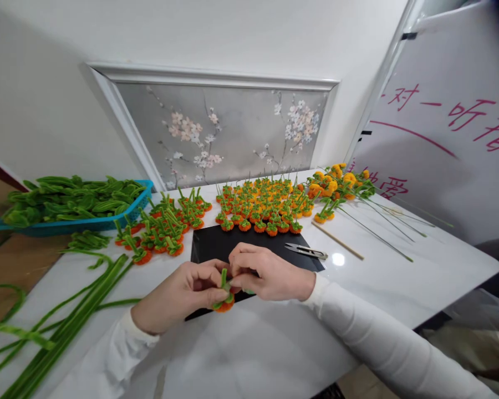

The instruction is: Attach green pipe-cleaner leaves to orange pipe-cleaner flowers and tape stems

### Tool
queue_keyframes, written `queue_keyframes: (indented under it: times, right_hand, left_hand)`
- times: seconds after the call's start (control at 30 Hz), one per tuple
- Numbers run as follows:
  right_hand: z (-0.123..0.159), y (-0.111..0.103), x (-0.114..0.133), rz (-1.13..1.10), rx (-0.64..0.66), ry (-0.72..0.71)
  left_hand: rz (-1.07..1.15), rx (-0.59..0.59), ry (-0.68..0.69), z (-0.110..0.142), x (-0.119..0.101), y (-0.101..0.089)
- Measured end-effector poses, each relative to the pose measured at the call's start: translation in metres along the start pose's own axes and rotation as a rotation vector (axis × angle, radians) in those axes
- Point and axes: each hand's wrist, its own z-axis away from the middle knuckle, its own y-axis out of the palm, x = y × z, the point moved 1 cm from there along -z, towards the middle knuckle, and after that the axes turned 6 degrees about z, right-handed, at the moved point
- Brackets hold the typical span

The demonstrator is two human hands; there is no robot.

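Between my two hands is an orange pipe-cleaner flower (223,306) with green fuzzy leaves and a short green stem pointing up. My left hand (191,288) is closed, thumb and fingers pinching the flower by its green base. My right hand (264,271) is closed too, its fingertips pinched against the stem; whatever small thing they hold there is mostly hidden. Below both hands lies a black mat (216,244). A pair of thread snips (306,251) rests on the mat's right side, past my right hand.
Finished-looking orange flowers stand in a left cluster (158,227) and a middle cluster (266,205). A blue basket (79,224) of green leaves is at left, above long green pipe cleaners (70,332). A wooden stick (337,240) and long-stemmed flowers (336,183) lie at right.
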Motion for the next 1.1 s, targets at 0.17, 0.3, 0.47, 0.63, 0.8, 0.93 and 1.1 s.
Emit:
queue_keyframes:
  times: [0.17,0.3,0.47,0.63,0.8,0.93,1.1]
  right_hand:
    - [0.002,0.000,-0.001,-0.318,0.146,0.137]
    - [0.001,0.003,-0.002,-0.448,0.156,0.185]
    - [-0.001,0.002,-0.003,-0.413,0.158,0.103]
    - [-0.002,-0.003,-0.013,-0.231,0.098,0.058]
    - [-0.005,-0.007,-0.029,-0.123,-0.196,0.074]
    - [-0.006,-0.006,-0.036,-0.087,-0.298,0.122]
    - [-0.003,-0.002,-0.035,-0.061,-0.294,0.259]
  left_hand:
    - [-0.010,-0.001,-0.038,0.000,0.003,0.002]
    - [-0.012,-0.017,-0.052,0.001,0.004,0.004]
    - [0.095,0.065,-0.065,-0.001,0.009,0.003]
    - [0.185,0.049,-0.143,-0.007,0.010,-0.002]
    - [0.261,-0.033,-0.085,-0.020,0.002,-0.004]
    - [-0.067,-0.284,0.175,-0.032,0.005,0.005]
    - [-0.158,-0.444,0.246,-0.035,0.008,0.014]
